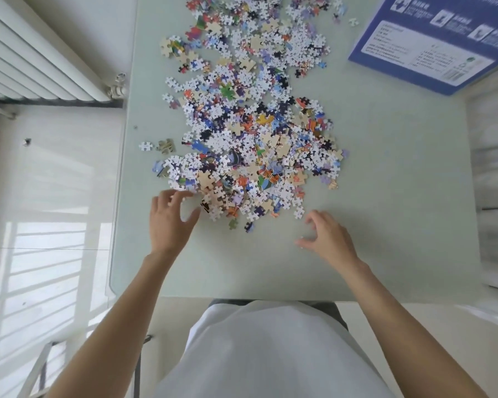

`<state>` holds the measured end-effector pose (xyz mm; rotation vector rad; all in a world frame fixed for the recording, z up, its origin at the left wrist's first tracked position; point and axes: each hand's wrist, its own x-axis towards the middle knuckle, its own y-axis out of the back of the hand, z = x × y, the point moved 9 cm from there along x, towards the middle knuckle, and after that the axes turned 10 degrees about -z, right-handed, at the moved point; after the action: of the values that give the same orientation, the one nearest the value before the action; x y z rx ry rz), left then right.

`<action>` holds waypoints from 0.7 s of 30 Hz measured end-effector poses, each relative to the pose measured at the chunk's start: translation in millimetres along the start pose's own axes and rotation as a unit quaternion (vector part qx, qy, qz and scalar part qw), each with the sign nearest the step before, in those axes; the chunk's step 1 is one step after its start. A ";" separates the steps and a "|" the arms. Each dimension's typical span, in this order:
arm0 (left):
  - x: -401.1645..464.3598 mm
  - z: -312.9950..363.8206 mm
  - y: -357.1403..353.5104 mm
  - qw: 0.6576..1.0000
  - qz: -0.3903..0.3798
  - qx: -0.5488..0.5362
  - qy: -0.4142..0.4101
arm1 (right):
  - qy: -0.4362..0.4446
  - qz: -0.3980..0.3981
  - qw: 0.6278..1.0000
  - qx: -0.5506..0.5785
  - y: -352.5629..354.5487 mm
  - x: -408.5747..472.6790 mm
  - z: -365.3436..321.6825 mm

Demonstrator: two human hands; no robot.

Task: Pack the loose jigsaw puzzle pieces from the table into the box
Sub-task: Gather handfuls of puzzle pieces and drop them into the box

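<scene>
Far left, a white radiator (38, 61) runs off the top and left edges; floor (49, 225) below it is bright with window glare, detail washed out. Pale green tabletop (400, 196) fills the middle, its far end cut off at the top. Two stray pieces (158, 145) sit just left of the main heap, apart from it. Left hand (170, 222) lies at the near-left corner of the heap, fingers (167, 196) spread and loosely bent, the tips touching the outermost pieces, thumb out toward the heap edge; nothing seen gripped, though the underside of the palm is hidden. The loose puzzle pieces (247, 124) lie in one long heap down the tabletop's centre, from the top edge, where it is cut off, to just ahead of both hands; many face down showing white or tan backs, prints too small to read. Right hand (328, 239) hovers or rests on bare tabletop near the heap's near-right corner, just short of the nearest pieces, fingers (314, 218) curled half-open in a claw, thumb pointing left; holds nothing visible. Far right, top corner, the blue box (431, 44) lies printed side up, well apart from both hands, cropped by the frame; text blurred, and whether it is the lid or the base cannot be told.
</scene>
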<state>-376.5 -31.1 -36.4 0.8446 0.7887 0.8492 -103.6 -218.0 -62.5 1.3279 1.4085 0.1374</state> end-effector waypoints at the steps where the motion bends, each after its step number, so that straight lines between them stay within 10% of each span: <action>1: -8.7 -14.2 -1.6 0.999 -0.013 0.000 0.041 | -0.001 -0.014 1.000 -0.006 -8.0 -3.1 -1.2; 4: -27.6 -45.2 -10.4 0.991 -0.047 -0.037 0.123 | 0.019 -0.008 1.000 0.007 -12.8 0.7 -18.8; 14: 5.5 4.4 -27.2 0.986 -0.098 -0.133 0.027 | 0.121 0.055 0.991 0.003 35.6 50.8 -105.0; 21: 31.2 45.2 -35.2 0.975 -0.081 -0.198 0.058 | 0.015 0.001 0.993 -0.114 42.5 91.2 -105.8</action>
<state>-313.8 -31.7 -54.6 0.3747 0.7446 0.8777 -131.1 -75.1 -50.6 1.1421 1.3732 0.3116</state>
